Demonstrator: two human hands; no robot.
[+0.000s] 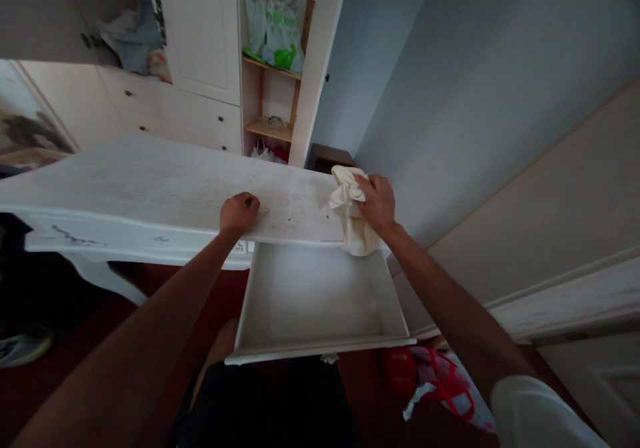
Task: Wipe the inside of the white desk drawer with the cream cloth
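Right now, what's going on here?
A person is holding a cream cloth in the right hand, at the right end of a worn white table. Part of the cloth hangs over the front edge. The left hand is curled at the tabletop. Below the cloth, a drawer is pulled open towards the person.

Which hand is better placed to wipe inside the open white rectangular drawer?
Likely the right hand: it grips the cream fabric cloth, whose lower end hangs by the drawer. The left hand is curled at the white tabletop, with no cloth visible.
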